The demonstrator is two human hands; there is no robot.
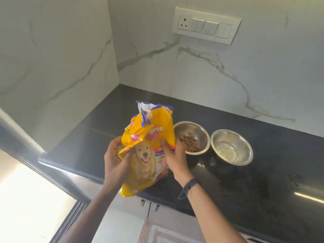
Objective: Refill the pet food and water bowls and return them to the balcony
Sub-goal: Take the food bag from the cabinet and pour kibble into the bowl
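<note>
Head camera, looking down at a black stone counter [245, 181] set into a corner of white marble-veined wall. Furthest left, bright light falls through a dark-framed window [52, 181]. Next comes the left hand [114, 160], its fingers closed on the left edge of a yellow dog food bag [149, 137] printed with a golden dog. The bag stands upright at the counter's front edge, its torn top crumpled and open. The right hand [173, 158] clasps the bag's right side, thumb on the front; a dark wristband [188, 187] circles that wrist. Just beside the bag to the right sits a steel bowl [201, 132] holding brown kibble [190, 142]. Further right, close to it, a second steel bowl [231, 148] appears to hold clear water. Droplets lie on the counter before the bowls. Above them, a white switch plate [206, 25] with a socket is mounted on the wall.
</note>
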